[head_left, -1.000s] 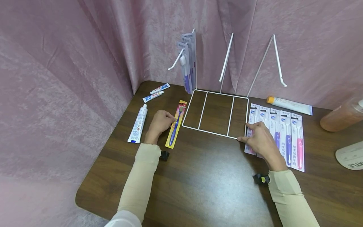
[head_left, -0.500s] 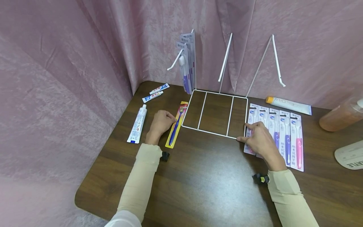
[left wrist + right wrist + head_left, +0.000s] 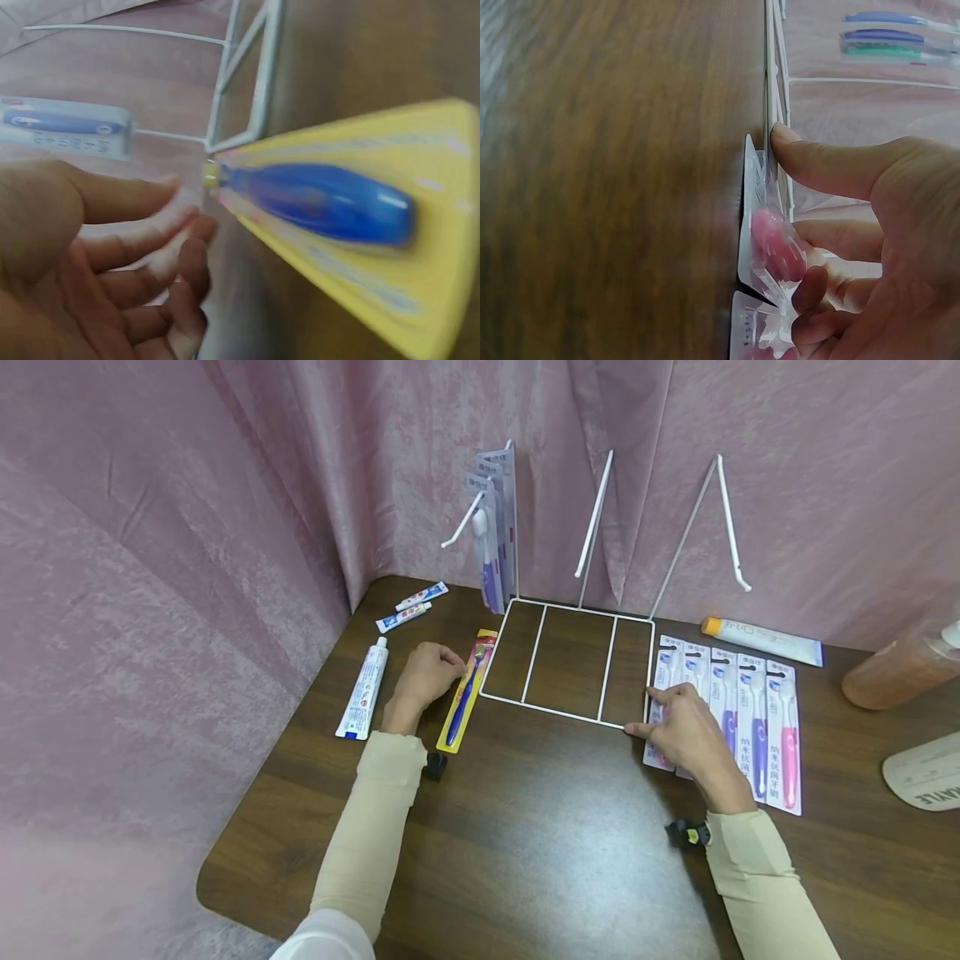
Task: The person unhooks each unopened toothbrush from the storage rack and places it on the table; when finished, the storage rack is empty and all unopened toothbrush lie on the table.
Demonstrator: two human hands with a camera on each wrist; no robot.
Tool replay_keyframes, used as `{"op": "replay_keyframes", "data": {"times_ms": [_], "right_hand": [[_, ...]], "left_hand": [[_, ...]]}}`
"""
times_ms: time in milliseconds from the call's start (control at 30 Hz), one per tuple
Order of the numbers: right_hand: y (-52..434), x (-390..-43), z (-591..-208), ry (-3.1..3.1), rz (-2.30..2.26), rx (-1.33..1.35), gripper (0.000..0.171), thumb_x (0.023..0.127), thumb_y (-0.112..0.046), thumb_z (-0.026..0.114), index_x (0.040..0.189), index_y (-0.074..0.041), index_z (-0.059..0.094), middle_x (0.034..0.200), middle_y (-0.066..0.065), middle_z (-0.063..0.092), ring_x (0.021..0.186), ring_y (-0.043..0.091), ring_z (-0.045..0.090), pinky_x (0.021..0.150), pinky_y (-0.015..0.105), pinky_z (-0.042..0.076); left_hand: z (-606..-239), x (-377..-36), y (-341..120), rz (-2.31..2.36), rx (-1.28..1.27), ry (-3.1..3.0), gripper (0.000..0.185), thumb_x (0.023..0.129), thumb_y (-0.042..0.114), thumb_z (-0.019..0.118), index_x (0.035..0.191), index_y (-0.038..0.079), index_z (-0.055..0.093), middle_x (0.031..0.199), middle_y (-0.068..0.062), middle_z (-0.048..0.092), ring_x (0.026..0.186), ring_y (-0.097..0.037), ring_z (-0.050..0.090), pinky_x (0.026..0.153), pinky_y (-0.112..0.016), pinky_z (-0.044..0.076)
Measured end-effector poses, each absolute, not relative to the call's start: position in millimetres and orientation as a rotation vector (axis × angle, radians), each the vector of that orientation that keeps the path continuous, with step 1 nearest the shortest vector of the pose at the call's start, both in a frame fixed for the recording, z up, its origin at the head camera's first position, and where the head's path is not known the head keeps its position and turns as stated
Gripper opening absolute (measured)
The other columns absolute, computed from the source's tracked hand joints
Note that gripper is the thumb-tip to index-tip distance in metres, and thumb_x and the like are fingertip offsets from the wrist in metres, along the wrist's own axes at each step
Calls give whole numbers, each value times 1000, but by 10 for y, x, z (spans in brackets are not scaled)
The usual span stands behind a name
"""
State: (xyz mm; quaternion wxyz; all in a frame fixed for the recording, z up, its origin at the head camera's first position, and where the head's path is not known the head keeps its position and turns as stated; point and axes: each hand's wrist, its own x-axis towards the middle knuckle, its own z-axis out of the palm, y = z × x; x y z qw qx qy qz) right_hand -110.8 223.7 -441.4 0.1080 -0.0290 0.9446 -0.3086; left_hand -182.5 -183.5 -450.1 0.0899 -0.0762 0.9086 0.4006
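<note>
left hand: fingers loosely curled, touching the yellow pack, not gripping it
right hand: thumb on rack corner, fingers pinching the leftmost white pack
white packs: five on counter
tubes: four lying around

Long cream sleeves cover both arms, small black wrist-mounted cameras attached.
</note>
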Motion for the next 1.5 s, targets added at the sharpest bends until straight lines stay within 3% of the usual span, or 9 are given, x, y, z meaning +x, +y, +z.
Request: {"op": "replay_keyframes", "data": {"times_ms": [267,467,567,633,900,1267,1500], "right_hand": [[2256,-1128,-4488,2789,-885,-84,85,97,-32,92,161,11,56,148,41,56,111,46,60,98,60,53],[2277,-1131,-4549,2790,-912,-67,84,94,-32,94,159,8,60,148,38,58,107,43,59,90,54,52],[2261,-1110,-4526,2794,-912,-74,83,95,-31,93,160,8,59,148,38,58,109,43,59,92,56,52],[2232,-1087,-4471,2785,-914,-81,83,97,-30,92,161,9,56,148,38,57,112,44,59,97,59,52],[2196,-1083,-4390,2792,-890,-98,84,99,-30,90,162,11,54,150,41,55,117,48,58,102,63,51],[2258,-1122,-4509,2828,-891,-101,84,95,-33,93,159,10,59,146,39,58,115,48,59,102,62,52],[2235,-1094,-4444,2812,-890,-97,83,97,-30,92,161,10,57,149,40,57,119,49,60,106,66,52]], "left_hand": [[-3921,-1906,-1588,1710,17,2884,39,114,13,70,148,-6,70,138,-26,79,116,-40,77,101,-47,62],[-3674,-2136,-1452,1906,124,2865,43,114,12,68,154,-3,67,148,-22,75,115,-36,72,90,-24,52],[-3603,-2211,-1396,1950,104,2834,42,113,13,69,152,-2,69,147,-20,76,111,-30,72,86,-20,50],[-3573,-2235,-1371,1984,74,2808,41,112,13,70,150,-3,70,143,-21,76,100,-27,71,81,-21,51],[-3538,-2222,-1345,2102,73,2800,23,109,9,73,122,-9,79,113,-22,78,88,-8,63,80,-21,52],[-3465,-2141,-1299,2087,157,2809,17,107,6,77,116,-8,80,101,-14,77,86,-9,64,80,-21,53],[-3446,-2033,-1266,1988,243,2788,17,106,8,77,114,-7,81,104,-16,79,84,-9,63,80,-22,50]]}}
